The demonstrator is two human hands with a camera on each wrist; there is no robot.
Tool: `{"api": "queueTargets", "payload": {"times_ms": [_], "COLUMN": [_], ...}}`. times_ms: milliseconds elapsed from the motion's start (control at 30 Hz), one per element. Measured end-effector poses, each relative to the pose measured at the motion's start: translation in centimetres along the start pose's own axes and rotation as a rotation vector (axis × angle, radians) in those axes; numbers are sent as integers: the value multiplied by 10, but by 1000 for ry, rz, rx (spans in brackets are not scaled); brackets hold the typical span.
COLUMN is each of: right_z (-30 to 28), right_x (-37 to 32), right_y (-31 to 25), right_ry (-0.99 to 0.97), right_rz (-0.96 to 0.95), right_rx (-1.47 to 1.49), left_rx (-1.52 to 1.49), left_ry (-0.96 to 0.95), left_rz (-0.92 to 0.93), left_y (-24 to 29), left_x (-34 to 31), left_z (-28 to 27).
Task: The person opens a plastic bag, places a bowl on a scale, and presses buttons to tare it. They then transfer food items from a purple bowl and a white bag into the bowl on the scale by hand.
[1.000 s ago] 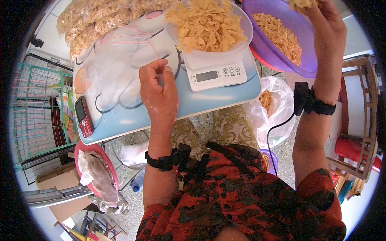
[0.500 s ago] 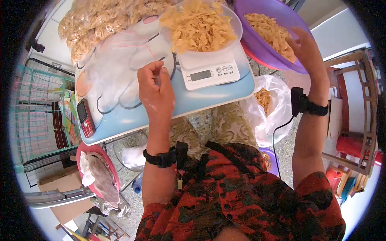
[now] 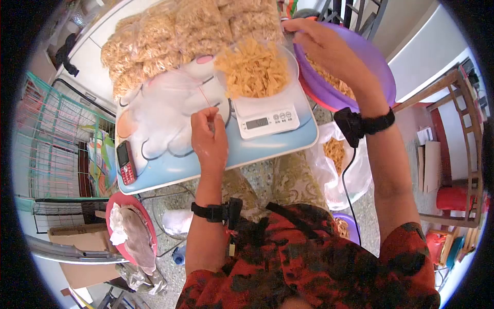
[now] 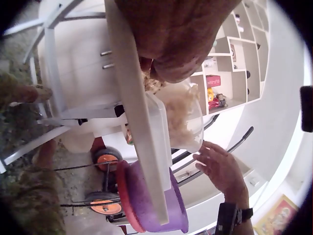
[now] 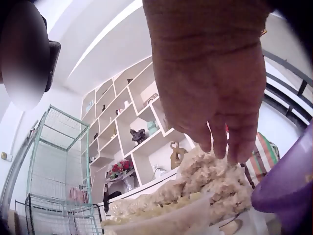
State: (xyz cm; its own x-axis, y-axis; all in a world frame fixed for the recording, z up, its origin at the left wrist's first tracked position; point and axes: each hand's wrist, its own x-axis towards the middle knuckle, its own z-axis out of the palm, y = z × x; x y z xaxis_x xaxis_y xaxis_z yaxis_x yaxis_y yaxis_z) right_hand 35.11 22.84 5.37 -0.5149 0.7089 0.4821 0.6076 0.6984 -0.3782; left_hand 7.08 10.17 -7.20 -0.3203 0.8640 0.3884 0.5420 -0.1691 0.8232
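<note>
A clear bowl heaped with yellow dried strips stands on a white digital scale on the blue-and-white table. The left hand pinches the edge of thin clear plastic bags lying flat left of the scale. Above the purple basin, the right hand reaches toward the bowl's far right side, its fingers extended and holding nothing. In the left wrist view the right hand has spread fingers near the rim of the bowl; whether they touch is unclear.
Filled bags of strips are piled along the table's back. A red phone lies at the left corner. An open bag of strips stands on the floor at right, and a pink basin at left.
The right hand let go of strips, then moved left from the purple basin toward the bowl. The head view has shifted, showing more piled bags. The left hand keeps its pinch.
</note>
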Motion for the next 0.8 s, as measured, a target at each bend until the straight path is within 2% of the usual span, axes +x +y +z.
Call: {"api": "queueTargets", "payload": {"times_ms": [200, 300, 400, 500, 600, 700, 800], "right_z": [35, 47, 55, 73, 73, 63, 65], "right_x": [60, 81, 94, 107, 111, 113, 116], "right_y": [1, -4, -9, 9, 6, -3, 9], "right_ry": [-164, -344, -451, -460, -435, -493, -457], "right_rz": [-139, 50, 154, 21, 23, 190, 6], "right_rx": [-83, -157, -114, -200, -133, 113, 81], "left_rx": [-37, -131, -59, -34, -14, -16, -44], "left_ry": [10, 6, 28, 27, 20, 33, 55], "left_rz": [-18, -87, 10, 49, 53, 30, 33], "left_y": [4, 3, -1, -2, -3, 0, -4], "left_x": [-1, -3, -1, -1, 0, 1, 0], "left_z": [-1, -1, 0, -1, -2, -1, 2]}}
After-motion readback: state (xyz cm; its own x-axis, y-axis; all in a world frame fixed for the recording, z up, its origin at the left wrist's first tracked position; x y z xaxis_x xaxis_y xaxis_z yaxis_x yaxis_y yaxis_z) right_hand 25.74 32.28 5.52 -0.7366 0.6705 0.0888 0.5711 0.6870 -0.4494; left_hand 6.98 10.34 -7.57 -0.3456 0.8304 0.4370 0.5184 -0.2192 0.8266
